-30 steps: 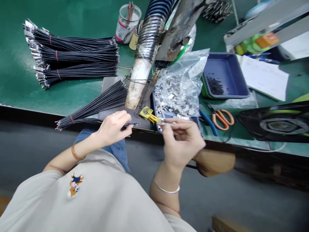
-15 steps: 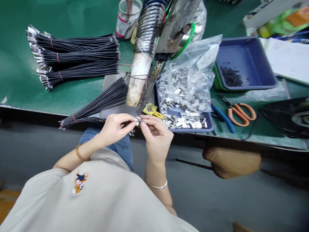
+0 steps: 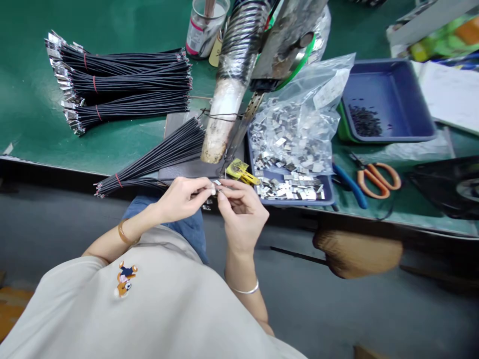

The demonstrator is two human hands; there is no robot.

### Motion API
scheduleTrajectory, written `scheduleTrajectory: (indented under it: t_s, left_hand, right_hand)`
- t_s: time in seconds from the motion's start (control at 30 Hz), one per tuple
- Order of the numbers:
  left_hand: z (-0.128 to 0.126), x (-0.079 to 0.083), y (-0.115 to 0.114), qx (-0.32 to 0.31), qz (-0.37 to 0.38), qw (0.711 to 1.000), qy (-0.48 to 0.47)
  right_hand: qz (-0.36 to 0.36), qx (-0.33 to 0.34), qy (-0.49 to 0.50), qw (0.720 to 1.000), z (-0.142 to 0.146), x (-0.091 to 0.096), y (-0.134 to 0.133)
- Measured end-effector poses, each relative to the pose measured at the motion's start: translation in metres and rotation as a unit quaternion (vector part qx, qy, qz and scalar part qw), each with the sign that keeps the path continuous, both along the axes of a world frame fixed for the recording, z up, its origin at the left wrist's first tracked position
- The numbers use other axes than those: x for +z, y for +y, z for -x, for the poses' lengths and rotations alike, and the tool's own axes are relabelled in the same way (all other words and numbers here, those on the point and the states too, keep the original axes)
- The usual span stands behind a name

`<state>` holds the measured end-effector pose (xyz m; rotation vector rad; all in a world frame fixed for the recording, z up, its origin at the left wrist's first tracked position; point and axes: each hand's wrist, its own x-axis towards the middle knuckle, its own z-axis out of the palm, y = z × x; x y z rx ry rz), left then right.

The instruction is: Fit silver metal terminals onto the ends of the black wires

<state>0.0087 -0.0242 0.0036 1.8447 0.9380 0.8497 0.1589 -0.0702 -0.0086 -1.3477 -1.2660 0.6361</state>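
At the front edge of the bench my left hand (image 3: 187, 198) is closed in a pinch on a black wire, mostly hidden by its fingers. My right hand (image 3: 244, 212) meets it fingertip to fingertip, thumb and forefinger pressed together at a small shiny metal tab (image 3: 217, 183). How the wire and tab touch is too small to tell. Left of the hands lies a fanned bundle of black wires (image 3: 160, 149), with a red band round some of them. Right of them is a blue tray (image 3: 329, 192) of loose metal tabs (image 3: 292, 189), with more in a clear plastic bag (image 3: 318, 109).
A taped duct nozzle (image 3: 219, 129) and a metal machine arm (image 3: 277, 60) hang just beyond my hands. Banded wire bundles (image 3: 127, 82) lie back left. Blue-handled pliers (image 3: 352, 187), orange-handled scissors (image 3: 379, 180) and a blue bin (image 3: 404, 99) with small black pieces stand to the right.
The camera view has shifted slightly, so the bench things appear a little further right. My hands keep their pinch close together, with only small finger movement around the tab.
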Motion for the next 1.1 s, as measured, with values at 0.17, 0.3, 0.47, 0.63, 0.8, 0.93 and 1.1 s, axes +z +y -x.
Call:
scheduleTrajectory:
  t_s: [0.17,0.3,0.47,0.63,0.8,0.93,1.1]
  left_hand:
    - [-0.002,0.005,0.004,-0.002,0.220,0.967,-0.130]
    - [-0.007,0.005,0.005,0.029,0.248,0.956,-0.152]
    - [-0.009,0.006,0.007,0.043,0.253,0.952,-0.169]
    - [-0.009,0.010,0.010,0.046,0.269,0.943,-0.189]
    - [-0.011,0.009,0.012,0.067,0.274,0.938,-0.202]
    - [-0.016,0.008,0.012,0.092,0.272,0.936,-0.204]
    - [-0.021,0.008,0.012,0.136,0.266,0.933,-0.201]
  right_hand:
    - [-0.062,-0.079,-0.067,0.993,0.003,-0.001,-0.002]
    - [-0.157,-0.078,-0.139,0.975,0.000,0.002,-0.004]
    - [-0.131,-0.057,-0.162,0.976,-0.001,-0.002,-0.002]
    - [-0.106,-0.053,-0.108,0.987,-0.003,-0.005,0.001]
    - [-0.158,-0.031,-0.220,0.962,-0.005,0.000,0.002]
    - [-0.206,-0.023,-0.289,0.935,-0.009,-0.001,0.005]
    - [-0.181,-0.087,-0.212,0.956,-0.011,0.000,0.002]
